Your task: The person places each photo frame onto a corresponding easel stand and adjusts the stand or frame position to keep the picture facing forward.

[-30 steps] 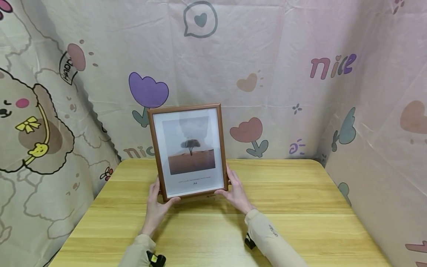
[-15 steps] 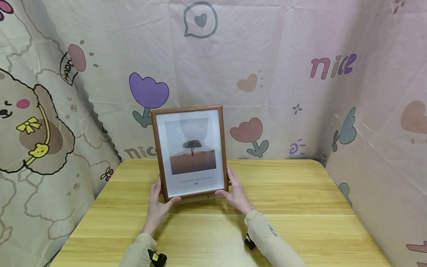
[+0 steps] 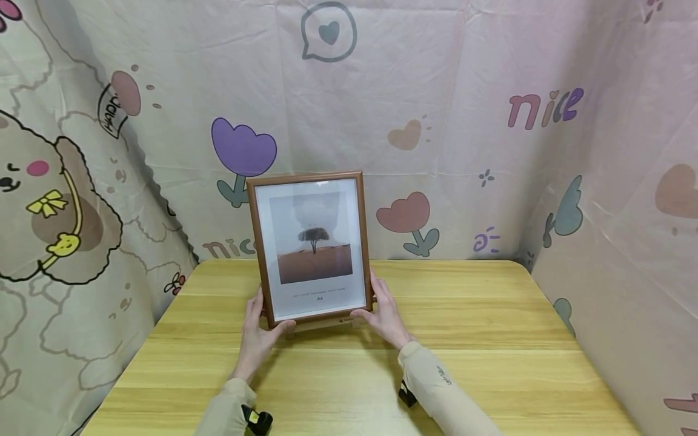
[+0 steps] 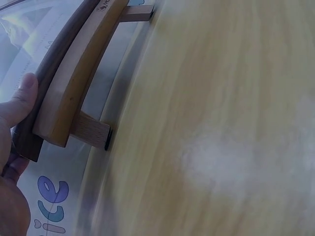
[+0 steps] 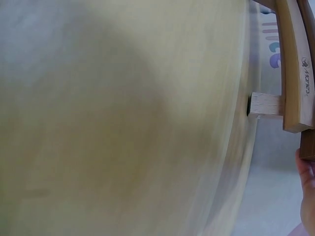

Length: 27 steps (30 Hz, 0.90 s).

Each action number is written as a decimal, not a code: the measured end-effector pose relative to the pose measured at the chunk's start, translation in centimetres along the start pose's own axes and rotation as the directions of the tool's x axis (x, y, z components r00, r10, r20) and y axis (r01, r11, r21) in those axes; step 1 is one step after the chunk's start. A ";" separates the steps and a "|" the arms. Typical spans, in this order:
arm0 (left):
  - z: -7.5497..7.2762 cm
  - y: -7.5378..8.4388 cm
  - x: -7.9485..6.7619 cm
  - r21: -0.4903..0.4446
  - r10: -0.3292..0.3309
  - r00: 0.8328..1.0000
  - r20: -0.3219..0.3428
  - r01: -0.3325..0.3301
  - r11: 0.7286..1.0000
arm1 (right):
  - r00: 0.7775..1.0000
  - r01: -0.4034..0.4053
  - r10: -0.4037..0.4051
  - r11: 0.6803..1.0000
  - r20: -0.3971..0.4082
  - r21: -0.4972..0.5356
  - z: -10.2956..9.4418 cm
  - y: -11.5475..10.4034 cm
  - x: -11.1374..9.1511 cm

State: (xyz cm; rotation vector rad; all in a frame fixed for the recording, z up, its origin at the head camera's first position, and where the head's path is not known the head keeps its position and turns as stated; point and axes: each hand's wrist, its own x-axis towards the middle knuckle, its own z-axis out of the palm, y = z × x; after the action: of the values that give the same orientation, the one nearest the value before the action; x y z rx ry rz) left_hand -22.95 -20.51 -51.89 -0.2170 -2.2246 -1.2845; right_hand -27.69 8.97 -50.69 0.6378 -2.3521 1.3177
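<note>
A brown wooden picture frame [image 3: 312,254] stands nearly upright at the middle of the table, tilted slightly sideways. It shows a print of a lone tree on reddish ground. My left hand [image 3: 255,342] grips its lower left corner, thumb across the front and fingers at the side. On the lower right, my right hand [image 3: 388,320] holds the other corner the same way. Under the frame's bottom edge is the pale ledge of a wooden easel [image 4: 74,81], with short legs on the table. Lettering marks this ledge in the right wrist view. The easel's back is hidden.
The light wood-grain table [image 3: 463,315] has rounded far corners. Behind it and on both sides hang printed cloths [image 3: 436,72] with flowers, hearts and a cartoon animal. A dark device [image 3: 257,421] is strapped at the left wrist, and another [image 3: 406,395] at the right.
The frame has shifted slightly to the right, and more of the easel's ledge shows below it. Both hands keep their hold at the corners; the last half second shows almost no movement.
</note>
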 end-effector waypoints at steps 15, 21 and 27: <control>0.0 -0.5 0.1 0.007 0.009 1.000 0.000 -0.009 1.000 | 1.000 -0.026 0.026 0.999 0.006 -0.031 0.4 0.3 0.2; 0.0 -0.5 0.2 -0.001 0.014 1.000 -0.005 -0.014 1.000 | 0.999 -0.046 0.047 0.998 0.017 -0.044 0.4 0.3 0.3; 0.0 -0.6 0.2 0.002 0.005 1.000 0.000 -0.005 1.000 | 0.999 -0.034 0.035 0.998 0.014 -0.051 0.5 0.4 0.2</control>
State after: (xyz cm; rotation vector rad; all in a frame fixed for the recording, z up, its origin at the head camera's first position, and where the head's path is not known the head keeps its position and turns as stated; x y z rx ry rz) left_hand -23.35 -20.83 -52.27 -0.2209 -2.2238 -1.2795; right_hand -28.14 8.68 -51.10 0.5961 -2.4110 1.2671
